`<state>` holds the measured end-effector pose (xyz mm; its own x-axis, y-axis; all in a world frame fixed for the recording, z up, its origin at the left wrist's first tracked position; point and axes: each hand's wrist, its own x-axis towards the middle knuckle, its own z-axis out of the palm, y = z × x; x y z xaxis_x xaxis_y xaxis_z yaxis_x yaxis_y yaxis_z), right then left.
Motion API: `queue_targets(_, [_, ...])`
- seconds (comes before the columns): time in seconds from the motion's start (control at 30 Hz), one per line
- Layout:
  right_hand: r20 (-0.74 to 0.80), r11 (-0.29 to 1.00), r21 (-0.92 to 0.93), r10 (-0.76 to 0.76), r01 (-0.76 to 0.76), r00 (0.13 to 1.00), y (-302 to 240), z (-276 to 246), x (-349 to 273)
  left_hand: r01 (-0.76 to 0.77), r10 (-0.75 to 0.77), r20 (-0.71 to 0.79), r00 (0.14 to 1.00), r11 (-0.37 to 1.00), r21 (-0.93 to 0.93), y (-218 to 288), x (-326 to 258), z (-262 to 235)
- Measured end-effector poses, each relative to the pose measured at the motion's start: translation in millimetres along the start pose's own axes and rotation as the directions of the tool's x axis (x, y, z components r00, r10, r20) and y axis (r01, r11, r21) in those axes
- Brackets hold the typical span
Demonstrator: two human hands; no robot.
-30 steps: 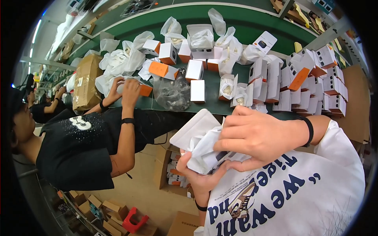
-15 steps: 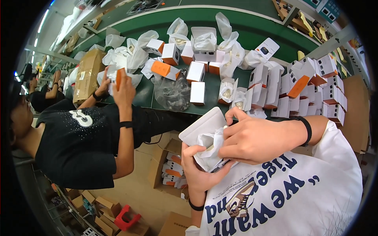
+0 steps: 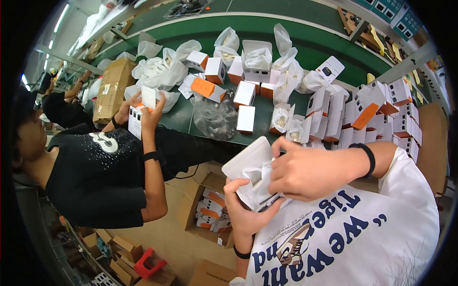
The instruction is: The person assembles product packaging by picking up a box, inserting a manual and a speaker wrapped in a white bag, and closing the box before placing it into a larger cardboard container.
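Note:
In front of my chest, my left hand [image 3: 249, 212] cups a small white box [image 3: 245, 157] from below, thumb and fingers along its sides. The box is tilted and its lid stands open. A crumpled white plastic bag [image 3: 254, 180] fills the opening; what the bag wraps is hidden. My right hand [image 3: 312, 169] reaches over the box's right side, fingers curled down onto the bag. Its fingertips are partly hidden inside the box.
On the green bench [image 3: 181, 121] stand white-and-orange boxes [image 3: 245, 119], bagged items [image 3: 160, 71] and a grey plastic bag [image 3: 214, 117]. Stacked boxes [image 3: 400, 124] rise at right. A co-worker [image 3: 102, 176] at left handles a box [image 3: 135, 121]. Below are a carton [image 3: 191, 202] and a red stool [image 3: 150, 264].
The whole view has shifted slightly. The co-worker's box has turned, its printed side and a white flap now showing. My hands keep nearly the same hold, the right fingers slightly lower in the box.

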<state>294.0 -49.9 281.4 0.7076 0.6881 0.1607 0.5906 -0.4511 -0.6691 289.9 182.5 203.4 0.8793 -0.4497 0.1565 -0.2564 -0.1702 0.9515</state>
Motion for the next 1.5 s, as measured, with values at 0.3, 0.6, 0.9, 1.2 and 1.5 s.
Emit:
queue_targets(0.3, [0.079,0.993,-0.035,-0.113,0.116,0.991,22,28,23,0.199,-0.216,-0.149,0.965,0.973,-0.119,-11,-18,-2])
queue_targets(0.6, [0.093,0.781,-0.14,0.622,-0.608,0.777,242,78,192,0.257,-0.293,-0.296,0.909,0.954,-0.155,-30,-40,-12])
queue_targets(0.9, [-0.061,0.852,-0.198,0.483,-0.485,0.873,386,204,235,0.359,-0.41,-0.479,0.776,0.912,-0.199,-14,-53,-16])
queue_targets(1.2, [-0.165,0.743,-0.273,0.589,-0.611,0.791,316,145,234,0.299,-0.314,-0.512,0.8,0.947,-0.114,-29,-59,-21])
queue_targets(1.5, [-0.373,0.877,0.151,0.477,-0.456,0.796,188,27,147,0.2,-0.255,-0.359,0.898,0.962,-0.184,-32,-29,-28])
